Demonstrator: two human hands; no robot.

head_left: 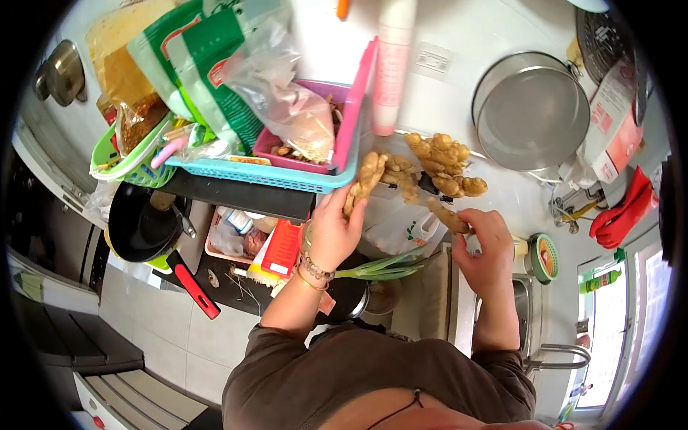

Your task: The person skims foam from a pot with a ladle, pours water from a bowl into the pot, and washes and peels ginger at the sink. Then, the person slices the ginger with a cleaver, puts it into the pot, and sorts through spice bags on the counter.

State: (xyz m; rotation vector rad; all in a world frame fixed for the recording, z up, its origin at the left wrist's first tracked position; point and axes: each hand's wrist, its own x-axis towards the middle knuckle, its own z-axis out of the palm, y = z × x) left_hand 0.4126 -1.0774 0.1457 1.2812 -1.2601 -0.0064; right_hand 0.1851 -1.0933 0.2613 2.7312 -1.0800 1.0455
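Note:
My left hand (333, 231), with bracelets on its wrist, is closed around a knobby piece of ginger (367, 179) beside the blue basket. In my right hand (489, 251), a smaller piece of ginger (447, 215) is pinched between thumb and fingers. Between and beyond my hands lie more ginger roots: a large branched one (446, 161) and a smaller one (401, 172) touching the piece in my left hand. Something dark, partly hidden, lies under the roots. Below them is a white plastic bag (401, 226).
At left a blue basket (265, 173) holds green packets and a pink bin. A black pan (143, 222) with a red handle sits below it. Green onions (380, 268) lie near my left forearm. A round metal pan (534, 118) leans at right, above the sink faucet (566, 356).

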